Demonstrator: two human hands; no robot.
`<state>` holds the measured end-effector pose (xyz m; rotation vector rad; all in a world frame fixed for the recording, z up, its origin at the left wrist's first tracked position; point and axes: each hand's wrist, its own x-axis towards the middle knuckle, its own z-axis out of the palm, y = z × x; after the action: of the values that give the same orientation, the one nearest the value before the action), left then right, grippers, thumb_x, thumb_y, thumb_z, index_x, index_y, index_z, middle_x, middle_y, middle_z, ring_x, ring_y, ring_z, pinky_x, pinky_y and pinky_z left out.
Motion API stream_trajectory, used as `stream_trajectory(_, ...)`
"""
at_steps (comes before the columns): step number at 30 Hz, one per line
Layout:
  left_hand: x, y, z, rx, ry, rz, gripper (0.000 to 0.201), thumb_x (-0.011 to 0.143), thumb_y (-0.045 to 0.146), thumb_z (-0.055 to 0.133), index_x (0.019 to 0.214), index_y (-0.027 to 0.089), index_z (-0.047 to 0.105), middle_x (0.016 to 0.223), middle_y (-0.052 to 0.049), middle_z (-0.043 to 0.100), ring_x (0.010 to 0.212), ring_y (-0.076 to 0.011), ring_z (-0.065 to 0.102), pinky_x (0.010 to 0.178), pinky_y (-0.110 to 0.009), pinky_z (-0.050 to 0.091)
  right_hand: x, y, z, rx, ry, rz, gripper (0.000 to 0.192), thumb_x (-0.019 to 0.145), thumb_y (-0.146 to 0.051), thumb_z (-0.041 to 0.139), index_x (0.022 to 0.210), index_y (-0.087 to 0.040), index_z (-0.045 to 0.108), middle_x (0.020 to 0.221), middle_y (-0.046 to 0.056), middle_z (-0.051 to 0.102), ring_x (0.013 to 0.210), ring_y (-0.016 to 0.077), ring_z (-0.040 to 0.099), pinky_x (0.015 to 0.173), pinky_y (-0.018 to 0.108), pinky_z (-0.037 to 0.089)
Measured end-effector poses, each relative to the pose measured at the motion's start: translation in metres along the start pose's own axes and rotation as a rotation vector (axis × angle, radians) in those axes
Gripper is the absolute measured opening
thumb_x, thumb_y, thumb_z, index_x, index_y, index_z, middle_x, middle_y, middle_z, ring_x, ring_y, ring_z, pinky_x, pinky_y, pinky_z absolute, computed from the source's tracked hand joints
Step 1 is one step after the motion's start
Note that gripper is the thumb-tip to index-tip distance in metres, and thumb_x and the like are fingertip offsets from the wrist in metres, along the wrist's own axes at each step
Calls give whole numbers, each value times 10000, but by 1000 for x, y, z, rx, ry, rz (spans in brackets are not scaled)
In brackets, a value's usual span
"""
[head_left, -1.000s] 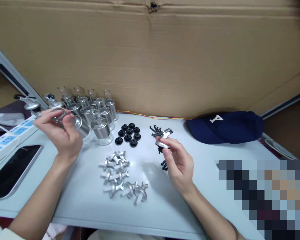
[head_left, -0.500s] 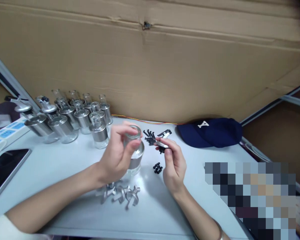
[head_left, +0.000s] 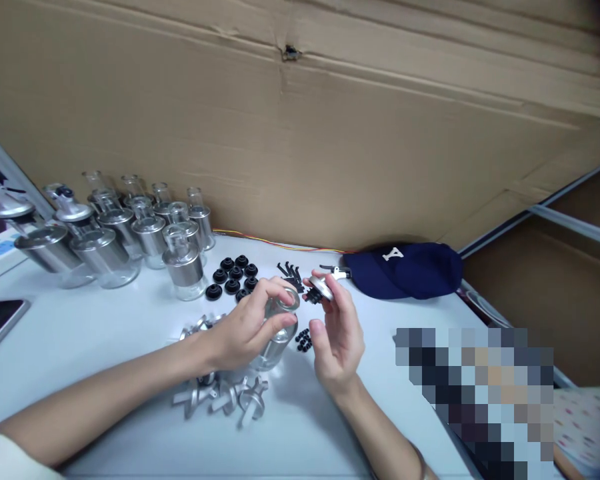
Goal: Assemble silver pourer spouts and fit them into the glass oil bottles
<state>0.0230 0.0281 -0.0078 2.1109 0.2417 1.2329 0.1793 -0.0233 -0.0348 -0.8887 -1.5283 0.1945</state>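
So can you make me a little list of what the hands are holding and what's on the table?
left hand: holds a glass bottle with a metal band
right hand: fingers pinch a small metal cap
front of table: silver metal parts
middle: black rubber rings
back left: row of bottles
back right: navy cap

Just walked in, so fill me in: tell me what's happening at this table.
A person is working bare-handed at a white table. The left hand grips a small glass bottle with a metal band; the right hand holds a metal cap piece beside its neck. More bottles, black rubber rings and metal fittings lie around.
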Motion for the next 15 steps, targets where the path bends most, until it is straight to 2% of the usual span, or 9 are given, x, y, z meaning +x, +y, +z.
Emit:
stream_trajectory(4,-2,-1,4,25,-13,35,174,938,206,468,1075,237,366,949,-55,545,872,-165,592,738,-320,528,0,-1,0,-38,-34,-52,648,888,-327,478,1486,-271,233,1446,136,377,1272,338,452,1001,567,429)
stream_trajectory(7,0,3,1,46,-13,6,424,910,206,533,1261,251,299,956,-58,576,837,-167,621,742,-323,550,1,-2,-1,-72,-60,-94,698,875,-341,486,1499,-283,180,1472,136,337,1297,357,424,999,580,423)
stream_trajectory(10,3,9,-4,46,-69,-22,635,890,192,572,1400,275,204,1020,-75,626,886,-182,647,785,-332,569,3,-6,-1,-73,-75,-162,673,862,-292,507,1480,-292,242,1383,132,421,1251,338,462,966,548,459)
stream_trajectory(12,6,11,-7,32,-113,-30,677,886,179,578,1430,306,197,1175,-101,610,974,-198,649,807,-330,578,5,-9,0,-70,-91,-213,660,845,-247,530,1461,-288,295,1265,124,495,1168,307,512,905,485,506)
stream_trajectory(15,6,12,-9,22,-118,-34,677,880,164,591,1426,341,232,1346,-104,521,1072,-218,629,845,-339,580,9,-15,1,-93,-127,-256,667,825,-192,550,1446,-277,324,1128,107,545,995,258,571,787,401,546)
